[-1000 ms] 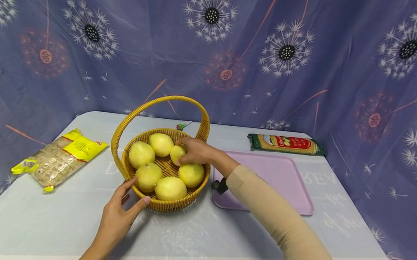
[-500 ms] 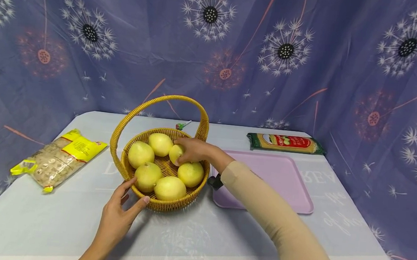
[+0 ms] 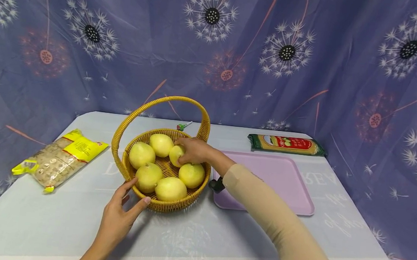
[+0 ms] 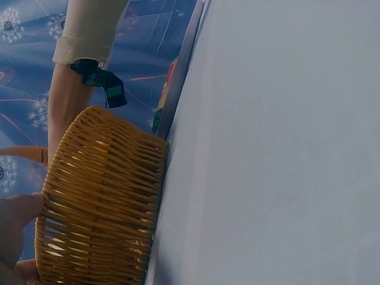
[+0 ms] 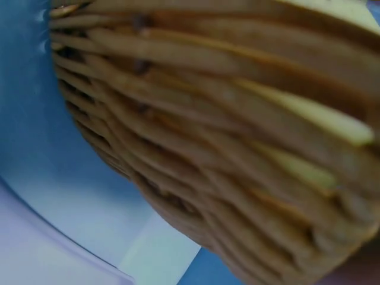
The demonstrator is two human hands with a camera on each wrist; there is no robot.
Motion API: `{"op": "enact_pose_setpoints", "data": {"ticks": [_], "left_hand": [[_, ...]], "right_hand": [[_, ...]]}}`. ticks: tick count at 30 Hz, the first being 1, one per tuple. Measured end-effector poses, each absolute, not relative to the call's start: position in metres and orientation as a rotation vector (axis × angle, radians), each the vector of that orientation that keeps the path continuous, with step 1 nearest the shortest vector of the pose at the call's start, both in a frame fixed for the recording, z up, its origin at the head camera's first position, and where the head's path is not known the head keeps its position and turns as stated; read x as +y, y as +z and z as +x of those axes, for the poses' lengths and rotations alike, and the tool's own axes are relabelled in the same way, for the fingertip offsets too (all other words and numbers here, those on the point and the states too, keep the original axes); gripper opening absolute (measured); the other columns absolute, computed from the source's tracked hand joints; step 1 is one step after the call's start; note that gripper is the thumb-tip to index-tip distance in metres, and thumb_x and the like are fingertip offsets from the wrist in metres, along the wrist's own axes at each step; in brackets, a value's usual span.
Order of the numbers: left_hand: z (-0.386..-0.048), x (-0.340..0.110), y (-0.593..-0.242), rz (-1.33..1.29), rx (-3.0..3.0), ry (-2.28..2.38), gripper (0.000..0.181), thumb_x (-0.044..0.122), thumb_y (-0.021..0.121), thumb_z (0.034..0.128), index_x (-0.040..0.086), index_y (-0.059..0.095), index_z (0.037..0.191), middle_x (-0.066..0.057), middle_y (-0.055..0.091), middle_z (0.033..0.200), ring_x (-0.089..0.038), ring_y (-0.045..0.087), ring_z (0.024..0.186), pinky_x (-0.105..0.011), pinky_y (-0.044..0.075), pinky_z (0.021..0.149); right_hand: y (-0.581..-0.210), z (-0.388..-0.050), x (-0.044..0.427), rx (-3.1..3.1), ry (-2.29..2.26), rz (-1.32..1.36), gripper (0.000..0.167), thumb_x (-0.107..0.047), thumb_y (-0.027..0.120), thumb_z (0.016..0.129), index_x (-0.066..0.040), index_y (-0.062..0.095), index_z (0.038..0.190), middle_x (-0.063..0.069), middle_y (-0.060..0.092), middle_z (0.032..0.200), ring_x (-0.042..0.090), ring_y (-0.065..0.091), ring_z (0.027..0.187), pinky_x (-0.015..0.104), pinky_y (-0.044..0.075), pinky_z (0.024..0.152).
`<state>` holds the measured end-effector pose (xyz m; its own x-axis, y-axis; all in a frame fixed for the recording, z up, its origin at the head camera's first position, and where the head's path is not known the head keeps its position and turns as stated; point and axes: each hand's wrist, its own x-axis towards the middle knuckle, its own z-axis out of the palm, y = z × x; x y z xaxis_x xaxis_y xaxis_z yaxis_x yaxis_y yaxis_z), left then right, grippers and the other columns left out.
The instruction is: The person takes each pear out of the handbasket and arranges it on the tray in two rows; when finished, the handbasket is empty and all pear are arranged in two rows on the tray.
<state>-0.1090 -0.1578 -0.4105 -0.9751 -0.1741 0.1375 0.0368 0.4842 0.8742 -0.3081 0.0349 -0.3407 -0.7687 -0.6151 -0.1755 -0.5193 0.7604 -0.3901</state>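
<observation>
A woven yellow-brown basket [image 3: 171,206] with a tall arched handle stands left of the table's middle, holding several round yellow fruits [image 3: 171,189]. My right hand [image 3: 196,150] reaches over its right rim and grips the yellow fruit [image 3: 176,155] at the back right, partly covering it. At the front left my left hand [image 3: 119,211] rests spread fingers and thumb on the rim. The left wrist view has the left thumb [image 4: 24,208] on the basket's edge. Only the basket's side [image 5: 196,136] fills the right wrist view; the right fingers are hidden there.
A lilac tray [image 3: 279,183] lies right of the basket, partly under the right forearm. Behind it is a green and red Olivoilà packet [image 3: 286,144]. A yellow-and-clear bag [image 3: 62,158] lies at the left, and a lollipop [image 3: 184,126] behind the basket.
Almost nothing differs. The right forearm has shifted slightly to the left, while its hand stays on the same fruit; the left hand and basket keep their places.
</observation>
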Motion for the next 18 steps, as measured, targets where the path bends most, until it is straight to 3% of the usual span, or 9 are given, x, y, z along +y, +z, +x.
{"op": "enact_pose_setpoints", "data": {"ticks": [7,18], "left_hand": [[-0.11,-0.158,-0.411,0.108,-2.52,-1.479,0.066,0.034,0.068,0.087,0.012,0.039,0.142,-0.014,0.035,0.151,-0.033,0.032,0.14,-0.051,0.037,0.11],[-0.109,-0.157,-0.41,0.098,-2.526,-1.461,0.066,0.035,0.067,0.0876,0.012,0.039,0.142,-0.014,0.035,0.15,-0.034,0.032,0.139,-0.051,0.037,0.11]], "right_hand": [[-0.346,-0.309,0.04,2.657,-0.659,-0.915,0.062,-0.032,0.065,0.084,-0.017,0.044,0.14,0.003,0.054,0.135,0.017,0.055,0.112,0.031,0.048,0.093],[-0.35,-0.309,0.046,2.534,-0.88,-0.969,0.062,-0.048,0.063,0.087,-0.024,0.043,0.141,0.002,0.048,0.141,0.018,0.049,0.127,0.036,0.046,0.103]]}}
